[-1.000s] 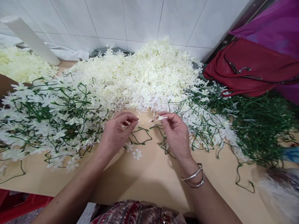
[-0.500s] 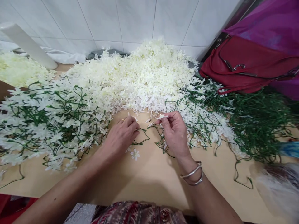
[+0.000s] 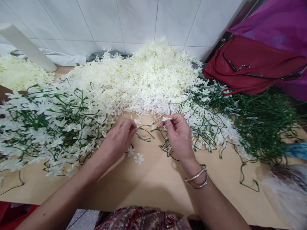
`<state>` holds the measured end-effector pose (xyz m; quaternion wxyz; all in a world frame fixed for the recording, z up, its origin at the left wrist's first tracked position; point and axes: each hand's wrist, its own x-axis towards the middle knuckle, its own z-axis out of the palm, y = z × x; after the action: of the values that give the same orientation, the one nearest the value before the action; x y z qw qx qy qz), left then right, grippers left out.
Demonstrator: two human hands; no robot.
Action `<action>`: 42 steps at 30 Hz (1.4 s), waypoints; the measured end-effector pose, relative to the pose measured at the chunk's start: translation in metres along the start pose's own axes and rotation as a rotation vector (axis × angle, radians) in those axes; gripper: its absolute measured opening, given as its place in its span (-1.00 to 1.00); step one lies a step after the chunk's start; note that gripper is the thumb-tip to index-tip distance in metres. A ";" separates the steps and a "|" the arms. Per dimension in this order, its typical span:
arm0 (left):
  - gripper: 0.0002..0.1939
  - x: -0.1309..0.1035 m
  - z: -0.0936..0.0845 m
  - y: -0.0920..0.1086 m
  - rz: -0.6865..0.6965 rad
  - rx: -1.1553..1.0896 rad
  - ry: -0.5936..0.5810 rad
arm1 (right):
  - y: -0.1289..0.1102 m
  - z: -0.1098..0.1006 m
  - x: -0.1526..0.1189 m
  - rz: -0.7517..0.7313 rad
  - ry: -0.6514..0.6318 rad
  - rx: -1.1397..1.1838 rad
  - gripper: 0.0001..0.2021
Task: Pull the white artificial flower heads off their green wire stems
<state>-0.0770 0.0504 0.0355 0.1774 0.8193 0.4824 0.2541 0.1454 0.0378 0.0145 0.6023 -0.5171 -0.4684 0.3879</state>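
My left hand (image 3: 122, 135) is closed in a pinch on a thin green plastic stem (image 3: 146, 139), which sticks out to the right from its fingertips. A small white artificial flower (image 3: 137, 121) shows just beyond those fingertips; whether it is joined to the stem I cannot tell. My right hand (image 3: 178, 134), with bangles at the wrist, pinches a white artificial flower (image 3: 166, 118) between thumb and fingers, seen edge-on. Two loose flowers, one of them this open blossom (image 3: 138, 158), lie on the table below the left hand. More green stems (image 3: 165, 147) lie under the right hand.
A big heap of white flowers (image 3: 153, 73) rests against the tiled wall. On the left lie flowers on green stems (image 3: 52, 121); at right, a pile of bare green stems (image 3: 266, 127). A red handbag (image 3: 256, 64) and a plastic bag (image 3: 285, 195) stand at the right. A white roll (image 3: 28, 48) leans at left.
My left hand has drawn back slightly to the left, uncovering more of the flowers beside it, and the stem end has shifted a little upward. My right hand stays nearly still with its flower.
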 end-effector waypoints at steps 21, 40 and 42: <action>-0.71 0.013 0.002 0.010 -0.360 -0.823 0.273 | 0.000 -0.003 0.005 0.068 -0.027 0.160 -0.86; -0.71 -0.002 0.016 0.025 -0.247 -0.671 0.017 | -0.014 0.015 -0.017 0.114 -0.433 0.311 -0.80; -0.72 -0.003 0.014 0.023 -0.241 -0.551 0.009 | -0.013 0.014 -0.016 0.126 -0.438 0.315 -0.81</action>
<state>-0.0540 0.0360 0.0359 0.4196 0.6759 0.4900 0.3562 0.1278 0.0243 0.0253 0.5343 -0.3494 -0.4881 0.5952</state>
